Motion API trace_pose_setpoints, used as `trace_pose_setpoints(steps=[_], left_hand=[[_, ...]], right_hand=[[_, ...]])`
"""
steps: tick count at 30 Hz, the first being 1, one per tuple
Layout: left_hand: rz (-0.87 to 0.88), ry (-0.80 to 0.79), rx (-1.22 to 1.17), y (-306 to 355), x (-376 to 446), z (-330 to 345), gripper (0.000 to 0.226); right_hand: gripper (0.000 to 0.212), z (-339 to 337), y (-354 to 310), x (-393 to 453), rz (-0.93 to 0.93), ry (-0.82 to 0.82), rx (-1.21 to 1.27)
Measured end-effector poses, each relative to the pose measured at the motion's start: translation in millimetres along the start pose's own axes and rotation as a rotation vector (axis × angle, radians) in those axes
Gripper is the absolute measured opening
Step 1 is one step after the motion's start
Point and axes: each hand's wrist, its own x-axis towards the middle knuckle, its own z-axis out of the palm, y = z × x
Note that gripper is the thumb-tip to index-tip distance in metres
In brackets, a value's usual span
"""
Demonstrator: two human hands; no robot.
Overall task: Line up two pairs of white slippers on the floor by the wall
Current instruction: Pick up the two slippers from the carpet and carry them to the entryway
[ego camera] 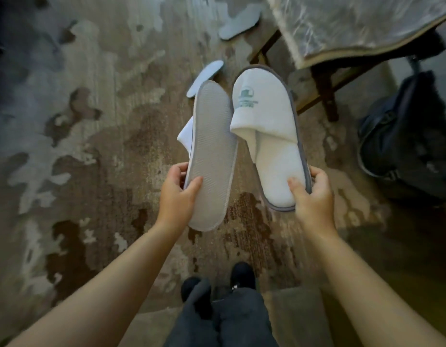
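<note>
I hold one white slipper in each hand above the patterned carpet. My left hand [178, 190] grips the heel of a slipper turned sole-up [213, 151], its grey ribbed sole facing me. My right hand [313, 194] grips the heel of an upright slipper [269, 136] with a green logo on its toe and a grey rim. Two more slippers lie sole-up on the carpet farther off: one [204, 77] just beyond the held pair, another [240, 22] near the top of the head view.
A chair with dark wooden legs [325, 93] and a plastic-covered seat [354, 23] stands at the upper right. A dark bag [407, 136] lies on the floor at the right. My dark shoes [242, 274] and trousers show at the bottom.
</note>
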Motion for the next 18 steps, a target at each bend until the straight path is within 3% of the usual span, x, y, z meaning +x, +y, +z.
trace_pose_setpoints(steps=[3,10,18], left_hand=[[0.072,-0.047,-0.036,63,-13,0,0.025],[0.228,-0.282,0.000,149,-15,14,0.015],[0.494,-0.769,0.202,200,-74,32,0.017]], right_hand=[[0.026,-34,-57,-16,-0.030,0.078,0.027],[0.031,-78,-118,-69,-0.016,0.391,0.113],[0.038,-100,-120,-195,0.140,0.865,0.247]])
